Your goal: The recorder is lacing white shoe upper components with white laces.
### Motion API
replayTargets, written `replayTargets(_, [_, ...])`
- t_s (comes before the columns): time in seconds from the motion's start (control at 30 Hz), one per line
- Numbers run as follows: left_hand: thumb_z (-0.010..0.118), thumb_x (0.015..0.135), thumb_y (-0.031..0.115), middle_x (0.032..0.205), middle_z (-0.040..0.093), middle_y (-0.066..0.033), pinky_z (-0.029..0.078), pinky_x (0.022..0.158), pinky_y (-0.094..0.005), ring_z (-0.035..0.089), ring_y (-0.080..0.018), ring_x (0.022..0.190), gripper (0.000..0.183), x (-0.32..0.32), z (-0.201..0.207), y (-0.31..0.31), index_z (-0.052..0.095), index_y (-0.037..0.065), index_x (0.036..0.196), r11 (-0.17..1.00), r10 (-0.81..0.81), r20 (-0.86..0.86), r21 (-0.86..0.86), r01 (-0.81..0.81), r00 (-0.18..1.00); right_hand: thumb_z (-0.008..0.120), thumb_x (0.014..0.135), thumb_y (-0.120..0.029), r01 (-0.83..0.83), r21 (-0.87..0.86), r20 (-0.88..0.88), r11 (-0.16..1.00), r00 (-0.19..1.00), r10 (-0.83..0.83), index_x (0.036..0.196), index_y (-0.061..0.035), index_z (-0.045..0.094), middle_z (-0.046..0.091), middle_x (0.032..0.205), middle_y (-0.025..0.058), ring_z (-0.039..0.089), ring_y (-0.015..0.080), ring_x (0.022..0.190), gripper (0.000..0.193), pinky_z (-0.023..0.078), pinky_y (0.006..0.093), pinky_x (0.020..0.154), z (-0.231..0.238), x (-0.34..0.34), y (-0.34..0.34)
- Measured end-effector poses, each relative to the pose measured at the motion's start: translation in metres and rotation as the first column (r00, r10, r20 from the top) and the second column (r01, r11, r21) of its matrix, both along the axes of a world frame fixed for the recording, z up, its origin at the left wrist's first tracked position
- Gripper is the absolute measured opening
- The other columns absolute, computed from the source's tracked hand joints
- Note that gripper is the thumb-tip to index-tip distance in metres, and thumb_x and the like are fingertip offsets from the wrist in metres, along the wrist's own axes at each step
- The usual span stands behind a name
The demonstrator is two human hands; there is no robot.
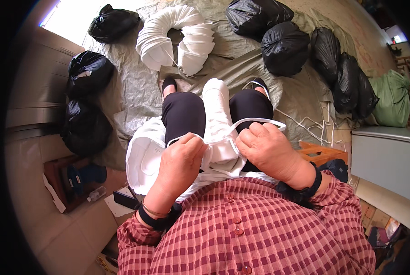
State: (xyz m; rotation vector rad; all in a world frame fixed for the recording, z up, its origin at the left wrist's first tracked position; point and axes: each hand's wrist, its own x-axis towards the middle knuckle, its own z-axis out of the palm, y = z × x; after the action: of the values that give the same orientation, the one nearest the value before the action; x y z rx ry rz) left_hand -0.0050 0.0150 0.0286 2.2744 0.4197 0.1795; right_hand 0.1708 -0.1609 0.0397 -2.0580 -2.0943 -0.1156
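Between my knees lies a white lace-up shoe, its toe pointing away from me and its opening toward my belly. My left hand is closed on a white shoelace at the left of the opening. On the other side my right hand is closed too, gripping the shoelace, whose flat end sticks out past the knuckles. The lace runs across the shoe's upper part between both fists. More white shoe pieces lie nested together beside my left thigh.
On the grey-green sheet ahead, a curved row of nested white shoe pieces lies tied with cord. Black bags stand around it on both sides. A green sack, a grey cabinet and loose white cord are at the right.
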Motion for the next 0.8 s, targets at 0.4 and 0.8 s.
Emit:
replayTargets(0.4, [0.06, 0.091, 0.009, 0.082, 0.059, -0.018, 0.051, 0.065, -0.0477, 0.063, -0.0407, 0.076, 0.012, 0.019, 0.012, -0.002, 0.056, 0.002, 0.084, 0.945, -0.192, -0.229, 0.219, 0.243, 0.954, 0.065, 0.079, -0.014, -0.246, -0.017, -0.086, 0.969, 0.966, 0.244, 0.089, -0.0076, 0.065, 0.059, 0.089, 0.0019, 0.06, 0.021, 0.086, 0.012, 0.05, 0.0347, 0.073, -0.005, 0.019, 0.012])
replayTargets(0.8, [0.065, 0.095, 0.012, 0.089, 0.059, -0.0174, 0.051, 0.07, -0.0461, 0.062, -0.0391, 0.079, 0.015, 0.005, 0.01, -0.027, 0.056, 0.001, 0.091, 0.952, 0.058, -0.04, 0.304, -0.043, 0.998, 0.068, 0.093, -0.023, 0.228, -0.05, -0.246, 0.972, 0.941, -0.234, 0.095, -0.0018, 0.061, 0.058, 0.084, 0.0089, 0.061, 0.0246, 0.079, 0.023, 0.053, 0.0351, 0.069, -0.008, -0.017, -0.01])
